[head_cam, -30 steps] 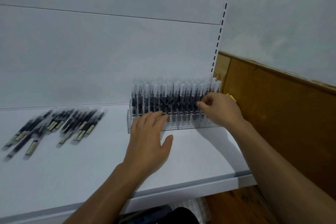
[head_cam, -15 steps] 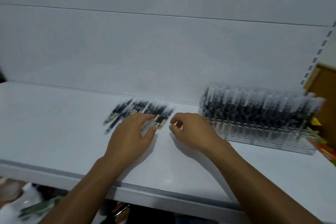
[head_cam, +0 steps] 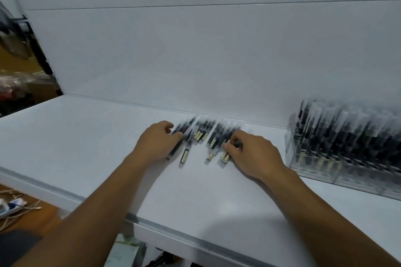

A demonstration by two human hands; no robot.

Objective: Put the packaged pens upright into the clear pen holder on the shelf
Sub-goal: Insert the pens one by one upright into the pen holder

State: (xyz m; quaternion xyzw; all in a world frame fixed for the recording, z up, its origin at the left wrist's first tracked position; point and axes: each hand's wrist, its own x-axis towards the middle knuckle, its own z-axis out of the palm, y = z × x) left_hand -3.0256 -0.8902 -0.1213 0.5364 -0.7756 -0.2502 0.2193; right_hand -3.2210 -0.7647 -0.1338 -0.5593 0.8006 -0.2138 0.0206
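Mid-frame, the pens (head_cam: pixel 204 134) lie flat on the shelf (head_cam: pixel 86 147). Left hand (head_cam: pixel 157 144) and right hand (head_cam: pixel 255 155) curl round some, seemingly gathering a batch for the crowded holder (head_cam: pixel 347 158) at right.

The clear pen holder (head_cam: pixel 291 147) is running off the right edge, its pens blurring together. The left hand (head_cam: pixel 157 140) and right hand (head_cam: pixel 252 155) are covering some loose pens (head_cam: pixel 204 134), their grip not showing

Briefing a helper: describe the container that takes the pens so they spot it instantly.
Look at the white shelf's right end. The clear pen holder stands there, packed with upright pens, unlike the loose pens lying flat to its left.
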